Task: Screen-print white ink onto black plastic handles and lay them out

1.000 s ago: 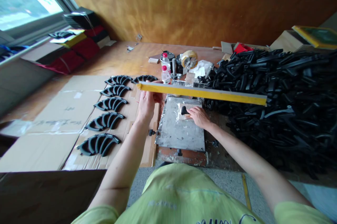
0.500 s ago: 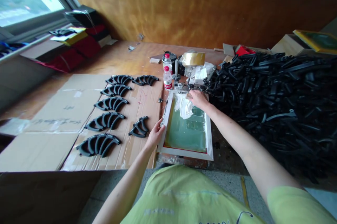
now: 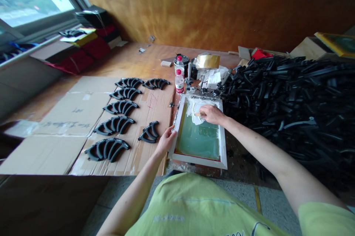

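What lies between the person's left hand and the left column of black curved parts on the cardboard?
In the head view, a smaller cluster of black curved parts lies on the cardboard between the left hand and that column.

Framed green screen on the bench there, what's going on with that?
A person in a light green shirt is working over the framed screen. The right hand holds a small tan tool at the white paste on its far part, while the left hand is at the frame's left edge. To the left, black curved parts lie in fan-like groups on cardboard; to the right is a big heap of black pieces.
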Demonstrator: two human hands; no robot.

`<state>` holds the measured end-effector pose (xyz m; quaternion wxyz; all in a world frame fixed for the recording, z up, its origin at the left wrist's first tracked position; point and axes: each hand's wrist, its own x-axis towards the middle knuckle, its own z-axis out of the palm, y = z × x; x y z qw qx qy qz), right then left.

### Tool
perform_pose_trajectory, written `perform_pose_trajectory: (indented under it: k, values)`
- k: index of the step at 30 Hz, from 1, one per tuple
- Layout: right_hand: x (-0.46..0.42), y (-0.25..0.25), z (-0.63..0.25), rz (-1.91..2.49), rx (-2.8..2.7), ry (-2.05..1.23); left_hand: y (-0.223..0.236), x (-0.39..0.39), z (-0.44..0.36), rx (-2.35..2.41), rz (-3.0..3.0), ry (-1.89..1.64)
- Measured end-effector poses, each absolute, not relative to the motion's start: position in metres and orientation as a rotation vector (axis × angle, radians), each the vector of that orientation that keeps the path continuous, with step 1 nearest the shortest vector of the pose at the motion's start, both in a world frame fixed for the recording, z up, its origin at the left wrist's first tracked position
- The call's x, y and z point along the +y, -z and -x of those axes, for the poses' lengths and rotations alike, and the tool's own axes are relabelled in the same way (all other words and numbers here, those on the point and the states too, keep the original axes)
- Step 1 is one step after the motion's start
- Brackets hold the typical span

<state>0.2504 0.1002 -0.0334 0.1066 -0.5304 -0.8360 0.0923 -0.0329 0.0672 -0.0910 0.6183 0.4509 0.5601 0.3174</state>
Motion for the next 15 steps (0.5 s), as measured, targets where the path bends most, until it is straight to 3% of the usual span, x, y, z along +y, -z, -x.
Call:
perform_pose_trajectory:
  k: [6,10,15]
  values:
    - [0.068,0.058,-0.250,1.418,-2.423,-0.244,0.095,0.068,0.036,1.243,-1.076,-0.712]
    - [0.094,0.040,-0.253,1.536,-2.276,-0.308,0.088,0.069,0.039,1.252,-1.097,-0.689]
    - [0.154,0.011,-0.273,1.869,-1.927,-0.184,0.044,0.075,0.041,1.149,-1.085,-0.665]
